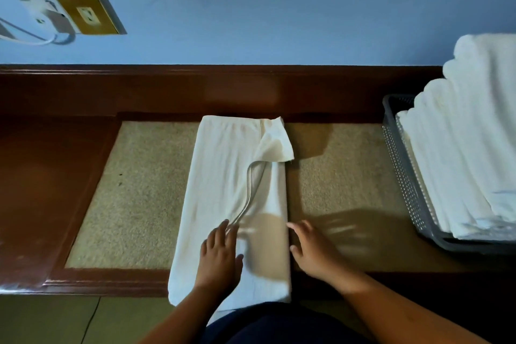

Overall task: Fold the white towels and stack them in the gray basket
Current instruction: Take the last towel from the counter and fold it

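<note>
A white towel (223, 176) lies lengthwise on the table, folded into a long strip, its near end hanging over the front edge. Its far right corner is flipped over. My left hand (219, 255) rests flat on the towel's near part, fingers spread. At the towel's right edge lies my right hand (312, 250), open, with its fingertips touching the edge. A gray basket (402, 165) stands at the right, holding a tall stack of folded white towels (469, 148).
The dark wooden table (55, 176) has a tan woven inlay (134, 193) under the towel. A raised wooden ledge runs along the back against a blue wall. A wall socket with a plugged adapter (83, 14) is at upper left.
</note>
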`<move>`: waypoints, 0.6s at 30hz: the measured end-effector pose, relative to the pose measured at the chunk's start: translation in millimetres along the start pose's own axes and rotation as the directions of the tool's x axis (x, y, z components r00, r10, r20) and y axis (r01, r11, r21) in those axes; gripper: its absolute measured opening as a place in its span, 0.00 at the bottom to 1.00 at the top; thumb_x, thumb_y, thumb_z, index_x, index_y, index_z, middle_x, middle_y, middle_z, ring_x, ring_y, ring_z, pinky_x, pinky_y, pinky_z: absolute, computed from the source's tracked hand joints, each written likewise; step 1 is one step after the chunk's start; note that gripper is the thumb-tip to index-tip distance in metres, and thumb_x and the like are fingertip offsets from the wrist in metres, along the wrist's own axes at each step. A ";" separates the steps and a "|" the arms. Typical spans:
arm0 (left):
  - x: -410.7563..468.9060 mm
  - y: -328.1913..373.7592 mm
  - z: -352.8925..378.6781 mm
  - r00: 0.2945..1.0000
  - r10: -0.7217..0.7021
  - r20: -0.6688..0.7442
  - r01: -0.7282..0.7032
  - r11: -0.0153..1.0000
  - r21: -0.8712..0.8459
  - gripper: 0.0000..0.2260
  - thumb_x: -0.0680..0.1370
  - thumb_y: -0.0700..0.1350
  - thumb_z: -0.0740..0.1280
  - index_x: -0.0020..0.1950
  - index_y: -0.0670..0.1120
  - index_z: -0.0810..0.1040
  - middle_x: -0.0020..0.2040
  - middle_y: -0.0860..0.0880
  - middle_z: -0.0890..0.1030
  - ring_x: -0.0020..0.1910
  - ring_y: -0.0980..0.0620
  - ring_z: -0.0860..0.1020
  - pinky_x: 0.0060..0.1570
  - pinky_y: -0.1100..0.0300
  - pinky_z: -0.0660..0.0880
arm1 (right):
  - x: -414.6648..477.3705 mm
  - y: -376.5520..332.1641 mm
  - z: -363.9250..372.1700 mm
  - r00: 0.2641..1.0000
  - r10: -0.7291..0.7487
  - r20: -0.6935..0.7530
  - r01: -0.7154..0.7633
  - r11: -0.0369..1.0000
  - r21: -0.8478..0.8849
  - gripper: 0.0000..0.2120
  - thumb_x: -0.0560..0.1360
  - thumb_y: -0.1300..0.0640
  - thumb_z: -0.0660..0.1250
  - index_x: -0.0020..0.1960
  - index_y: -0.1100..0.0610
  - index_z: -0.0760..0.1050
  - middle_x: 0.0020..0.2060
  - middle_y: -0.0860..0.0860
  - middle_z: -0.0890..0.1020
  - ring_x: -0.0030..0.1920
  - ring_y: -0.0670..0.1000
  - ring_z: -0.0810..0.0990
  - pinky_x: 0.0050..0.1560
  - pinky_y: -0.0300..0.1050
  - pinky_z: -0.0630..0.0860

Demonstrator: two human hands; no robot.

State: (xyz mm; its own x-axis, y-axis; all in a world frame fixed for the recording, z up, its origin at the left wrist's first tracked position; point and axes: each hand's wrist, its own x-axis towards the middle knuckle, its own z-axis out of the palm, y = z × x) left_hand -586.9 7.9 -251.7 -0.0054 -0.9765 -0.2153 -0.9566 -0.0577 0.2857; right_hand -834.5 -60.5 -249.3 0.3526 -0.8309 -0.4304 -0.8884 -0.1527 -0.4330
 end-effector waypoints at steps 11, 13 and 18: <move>67.0 -20.8 -3.9 0.979 -0.123 0.163 0.139 0.987 -0.087 0.30 0.75 0.47 0.67 0.76 0.45 0.63 0.64 0.47 0.74 0.59 0.42 0.77 0.58 0.49 0.74 | 142.8 -16.3 -83.6 0.905 0.421 -0.064 -0.323 0.777 0.540 0.31 0.79 0.48 0.68 0.77 0.52 0.61 0.67 0.53 0.75 0.63 0.53 0.77 0.56 0.44 0.72; 76.3 -22.7 -1.7 0.971 -0.171 0.167 0.191 0.975 -0.113 0.28 0.77 0.45 0.65 0.76 0.45 0.63 0.65 0.47 0.73 0.62 0.43 0.75 0.61 0.50 0.73 | 173.3 -17.0 -96.5 0.879 0.477 -0.008 -0.375 0.702 0.605 0.36 0.77 0.45 0.69 0.79 0.52 0.58 0.70 0.55 0.73 0.66 0.56 0.76 0.58 0.46 0.72; 122.4 -22.5 -10.7 0.944 -0.280 0.173 0.324 0.881 -0.346 0.19 0.76 0.42 0.67 0.67 0.47 0.72 0.60 0.48 0.76 0.59 0.45 0.75 0.60 0.53 0.71 | 231.5 -28.0 -124.2 0.865 0.492 0.094 -0.458 0.701 0.546 0.18 0.78 0.47 0.65 0.61 0.59 0.75 0.44 0.55 0.83 0.38 0.54 0.82 0.34 0.45 0.76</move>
State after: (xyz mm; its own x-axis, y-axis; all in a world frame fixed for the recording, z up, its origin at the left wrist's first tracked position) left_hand -562.9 -112.5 -274.5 0.2119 -0.8703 -0.4446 -0.7433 -0.4389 0.5048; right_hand -764.6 -315.1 -238.4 -0.1041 -0.7438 -0.6603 -0.6237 0.5659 -0.5392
